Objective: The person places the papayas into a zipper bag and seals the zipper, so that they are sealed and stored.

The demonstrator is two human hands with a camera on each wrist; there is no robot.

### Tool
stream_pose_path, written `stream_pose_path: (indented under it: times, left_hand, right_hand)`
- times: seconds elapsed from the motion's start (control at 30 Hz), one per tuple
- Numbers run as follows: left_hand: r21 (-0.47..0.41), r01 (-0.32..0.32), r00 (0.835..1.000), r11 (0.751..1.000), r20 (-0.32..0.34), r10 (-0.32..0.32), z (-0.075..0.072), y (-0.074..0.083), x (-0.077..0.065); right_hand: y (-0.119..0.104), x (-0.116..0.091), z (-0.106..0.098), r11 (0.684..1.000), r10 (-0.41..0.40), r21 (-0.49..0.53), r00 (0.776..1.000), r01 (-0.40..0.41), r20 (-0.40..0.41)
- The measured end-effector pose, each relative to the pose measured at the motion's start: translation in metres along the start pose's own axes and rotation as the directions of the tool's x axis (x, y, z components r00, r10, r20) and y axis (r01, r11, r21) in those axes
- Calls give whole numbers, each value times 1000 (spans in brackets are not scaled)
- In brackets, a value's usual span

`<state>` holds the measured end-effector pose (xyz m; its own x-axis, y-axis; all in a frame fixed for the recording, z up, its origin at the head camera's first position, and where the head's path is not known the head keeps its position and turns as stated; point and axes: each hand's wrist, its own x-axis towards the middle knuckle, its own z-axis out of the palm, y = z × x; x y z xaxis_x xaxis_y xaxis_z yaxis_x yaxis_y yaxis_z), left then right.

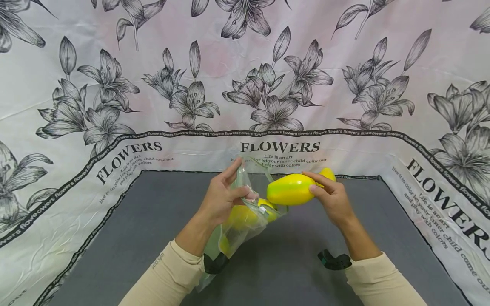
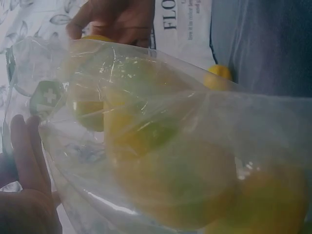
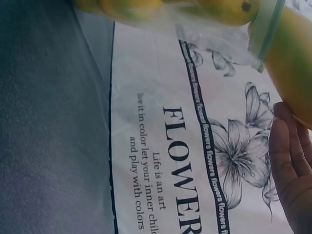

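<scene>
My left hand [image 1: 220,197] holds the rim of a clear zip bag [image 1: 249,233], its thumb on one side and fingers spread up the other. Inside the bag lie several yellow-green fruits, blurred by the plastic in the left wrist view [image 2: 175,185]. My right hand [image 1: 334,199] grips a smooth yellow mango [image 1: 291,189] with a green streak, thumb in front and fingers over the top. The mango's blunt end is right at the bag's mouth. Another yellow piece [image 1: 328,173] shows behind the right fingers, mostly hidden.
A grey table [image 1: 153,255] lies under both hands. White cloth with black flower prints [image 1: 187,102] rises behind it and along its sides. Dark wrist straps [image 1: 334,260] hang below the sleeves. A yellow fruit [image 2: 219,77] shows beyond the bag.
</scene>
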<state>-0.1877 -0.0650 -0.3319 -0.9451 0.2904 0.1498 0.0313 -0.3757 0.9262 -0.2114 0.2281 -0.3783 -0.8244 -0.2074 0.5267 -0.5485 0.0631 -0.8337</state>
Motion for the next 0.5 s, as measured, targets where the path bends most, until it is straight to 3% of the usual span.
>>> stream_pose_path:
  times: [0.5]
  left_hand:
    - [15,25,1000,1000,-5,-25,4,-1,0]
  right_hand:
    - [3,2,20,999,-25,31,990,21,140]
